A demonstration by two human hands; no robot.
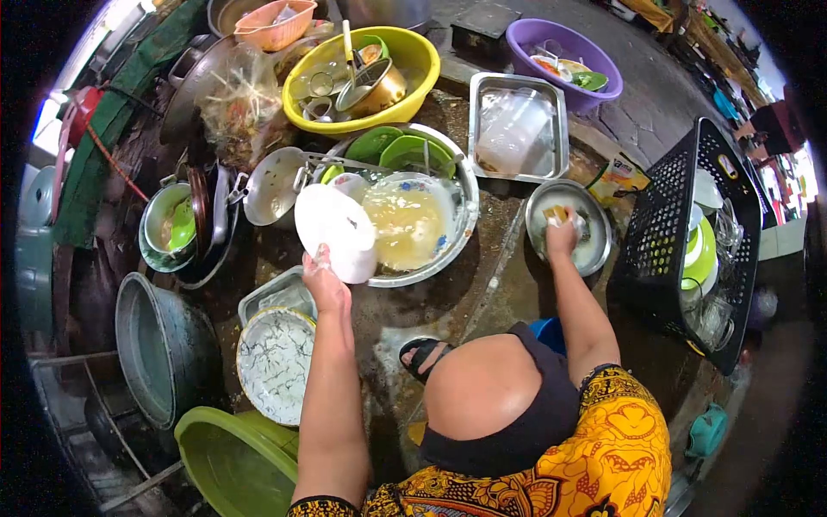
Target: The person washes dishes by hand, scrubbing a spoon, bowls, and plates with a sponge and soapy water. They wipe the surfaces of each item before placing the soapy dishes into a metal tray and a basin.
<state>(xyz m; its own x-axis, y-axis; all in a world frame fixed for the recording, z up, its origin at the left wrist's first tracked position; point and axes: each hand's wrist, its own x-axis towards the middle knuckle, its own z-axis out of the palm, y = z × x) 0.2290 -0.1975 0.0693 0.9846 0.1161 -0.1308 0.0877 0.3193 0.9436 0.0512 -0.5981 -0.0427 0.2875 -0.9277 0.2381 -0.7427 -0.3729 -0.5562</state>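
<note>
My left hand [326,283] grips the lower edge of a white dish [334,220]; glare hides whether it is a plate or a bowl. The dish is tilted up over the left rim of a wide metal basin [468,226] of cloudy yellowish water. Green bowls [417,153] lie at the basin's back. Off to the right, my right hand [562,233] is closed on a yellowish sponge [558,213], inside a small metal bowl [536,226] with whitish soapy liquid. Its fingertips are partly hidden.
A yellow basin [431,82] and a purple basin [610,65] of dishes stand behind, with a metal tray [517,129] between. At right is a black crate [659,224] with dishes. Pots, a grey tub [164,353] and a green tub [233,465] line the left.
</note>
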